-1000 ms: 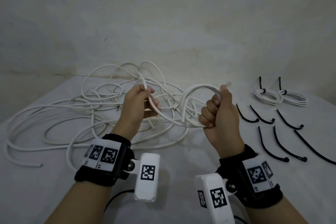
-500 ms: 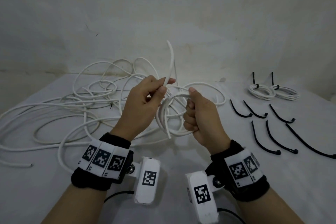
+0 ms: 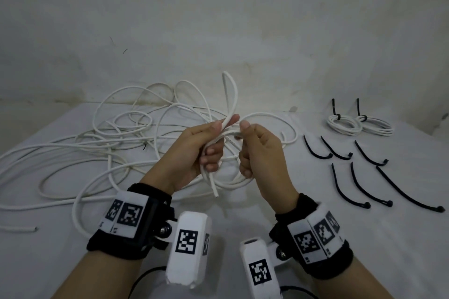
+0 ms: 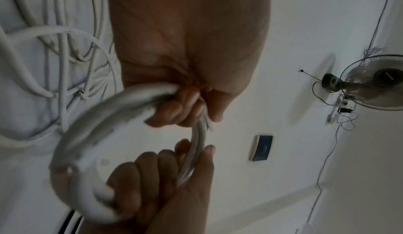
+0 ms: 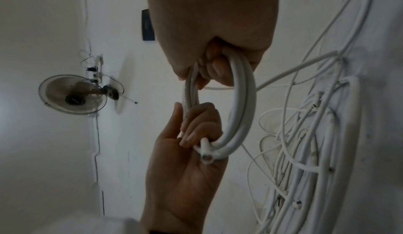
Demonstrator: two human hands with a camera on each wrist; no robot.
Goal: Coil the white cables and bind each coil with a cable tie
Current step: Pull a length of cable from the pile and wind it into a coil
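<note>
We note change: hands closer than half second ago, loop tighter, another turn laid on. Left hand (image 3: 194,150) grip pinches small coil (image 5: 231,117) plus upstanding cable tail (image 3: 230,94); right hand (image 3: 260,150) grip curls round coil's other side. Coil held above bench (image 3: 243,221) centre. Winding unfinished, binding not begun. Loose cables (image 3: 97,150) tangled at left edge; black ties (image 3: 359,177) at right edge, two bound coils (image 3: 359,125) at far right corner. Tangle may snag feed.

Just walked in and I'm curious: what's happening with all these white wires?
A person is winding a white cable into a small coil. The left hand and the right hand both grip it above the table. Two finished coils sit at the far right, already tied. Six loose black ties wait nearby, and a tangle of cable remains.
</note>
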